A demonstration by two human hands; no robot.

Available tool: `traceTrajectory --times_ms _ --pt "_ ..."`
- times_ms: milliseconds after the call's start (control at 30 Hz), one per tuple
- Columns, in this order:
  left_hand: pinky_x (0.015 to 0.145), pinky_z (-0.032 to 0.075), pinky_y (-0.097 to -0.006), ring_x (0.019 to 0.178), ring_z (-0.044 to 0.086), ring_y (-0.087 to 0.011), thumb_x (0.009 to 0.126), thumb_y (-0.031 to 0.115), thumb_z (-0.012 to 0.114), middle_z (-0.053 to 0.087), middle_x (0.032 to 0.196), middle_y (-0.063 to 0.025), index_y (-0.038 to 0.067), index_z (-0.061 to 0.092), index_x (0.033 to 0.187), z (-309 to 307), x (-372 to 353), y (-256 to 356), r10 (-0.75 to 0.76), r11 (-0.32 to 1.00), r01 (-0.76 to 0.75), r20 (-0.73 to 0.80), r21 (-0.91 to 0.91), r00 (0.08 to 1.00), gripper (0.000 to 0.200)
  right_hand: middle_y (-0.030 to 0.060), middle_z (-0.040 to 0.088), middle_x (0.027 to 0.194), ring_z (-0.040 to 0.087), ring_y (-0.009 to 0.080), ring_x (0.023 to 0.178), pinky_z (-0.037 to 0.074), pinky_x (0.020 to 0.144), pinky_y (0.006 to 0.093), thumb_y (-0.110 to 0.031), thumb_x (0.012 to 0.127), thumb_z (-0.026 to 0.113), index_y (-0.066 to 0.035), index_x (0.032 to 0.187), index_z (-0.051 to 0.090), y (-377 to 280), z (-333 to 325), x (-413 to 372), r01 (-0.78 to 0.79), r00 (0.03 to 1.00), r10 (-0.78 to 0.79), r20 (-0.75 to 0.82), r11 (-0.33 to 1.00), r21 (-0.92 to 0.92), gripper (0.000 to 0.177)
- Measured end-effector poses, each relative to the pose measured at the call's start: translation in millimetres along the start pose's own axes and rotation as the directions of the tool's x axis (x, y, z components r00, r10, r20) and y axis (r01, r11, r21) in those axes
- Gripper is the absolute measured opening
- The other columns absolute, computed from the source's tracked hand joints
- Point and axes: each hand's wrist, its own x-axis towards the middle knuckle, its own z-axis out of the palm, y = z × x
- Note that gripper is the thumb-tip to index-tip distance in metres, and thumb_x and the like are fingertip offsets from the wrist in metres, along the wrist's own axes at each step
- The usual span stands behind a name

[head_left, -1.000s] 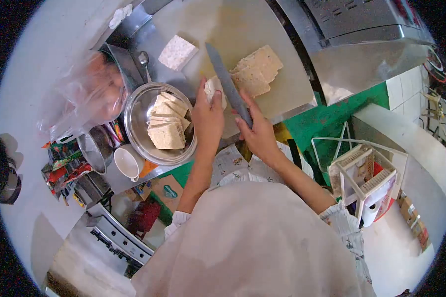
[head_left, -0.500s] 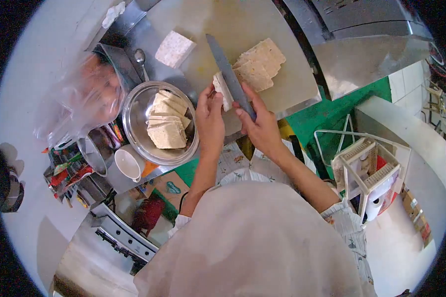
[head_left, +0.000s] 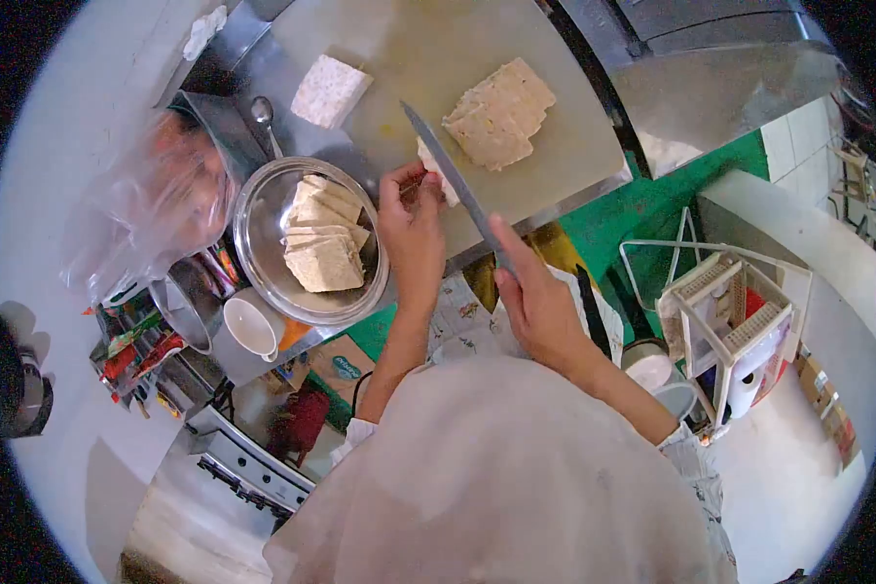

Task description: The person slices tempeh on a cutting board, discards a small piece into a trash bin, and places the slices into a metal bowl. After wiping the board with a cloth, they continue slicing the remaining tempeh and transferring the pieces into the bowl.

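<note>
My left hand pinches a small pale piece of tempeh near the board's front edge. Gripped by its handle in my right hand, a long knife slants across that piece, its blade hiding part of it. Flat tempeh slices lie overlapping on the cutting board, beyond the blade. A thicker white block of tempeh sits at the board's left side. Left of my left hand, a steel bowl holds several cut slices.
A spoon lies behind the bowl, with a clear plastic bag to its left. A white cup stands in front of the bowl. On the right are a metal appliance and a white rack.
My right hand has drawn the knife back toward me and to the right, with its tip lower. My left hand stays around the tempeh piece, and the view has shifted slightly.
</note>
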Motion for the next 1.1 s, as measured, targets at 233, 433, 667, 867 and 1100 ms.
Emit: traceTrajectory --times_ms 233,433,667,867,1100 --pt "0.074 0.051 -0.029 0.089 0.057 -0.0187 0.09 0.015 0.052 0.057 0.099 -0.0121 -0.001 0.051 0.102 5 0 -8 0.021 0.995 -0.023 -0.019 -0.095 1.0 0.02 0.0178 0.051 0.09 0.055 0.038 0.075 0.051 0.057 0.044 -0.008 0.086 0.048 -0.018 0.141 0.017 -1 10 -19 -0.01 1.0 0.01 0.006 0.995 -0.099 0.064" --pt "0.072 0.052 -0.0289 0.089 0.057 -0.018 0.09 0.013 0.051 0.056 0.1 -0.0112 0.0 0.05 0.103 6 0 -7 0.025 0.992 -0.025 -0.006 -0.121 1.0 0.019 0.0177 0.05 0.091 0.055 0.0374 0.073 0.051 0.054 0.0428 -0.008 0.085 0.049 -0.018 0.141 0.017 1 12 -27 -0.021 1.0 0.019 -0.018 0.995 -0.096 0.066" --pt "0.07 0.052 -0.0272 0.088 0.056 -0.0152 0.09 0.014 0.053 0.056 0.102 -0.011 0.0 0.049 0.107 8 2 -8 0.077 0.99 -0.077 -0.009 -0.115 0.997 0.022 0.0171 0.05 0.089 0.056 0.037 0.069 0.05 0.052 0.0433 -0.008 0.085 0.048 -0.019 0.142 0.016 2 17 -30 -0.035 0.999 0.032 -0.023 0.99 -0.139 0.066" --pt "0.07 0.052 -0.0286 0.094 0.056 -0.0179 0.088 0.007 0.052 0.055 0.109 -0.0123 0.003 0.048 0.115 4 17 -7 0.128 0.981 -0.125 0.012 -0.149 0.992 0.028 0.0173 0.049 0.087 0.056 0.0367 0.062 0.049 0.048 0.0435 -0.007 0.083 0.048 -0.02 0.142 0.016 2 21 -30 -0.057 0.998 0.053 -0.025 0.981 -0.184 0.068" --pt "0.07 0.051 -0.0284 0.09 0.056 -0.0166 0.088 0.007 0.05 0.056 0.106 -0.0104 0.002 0.05 0.112 5 23 -5 0.192 0.981 -0.191 0.043 -0.028 0.98 0.024 0.0192 0.05 0.088 0.057 0.039 0.062 0.05 0.05 0.0466 -0.006 0.081 0.049 -0.021 0.143 0.013 -6 20 -34 -0.087 0.996 0.085 -0.02 0.982 -0.168 0.073"
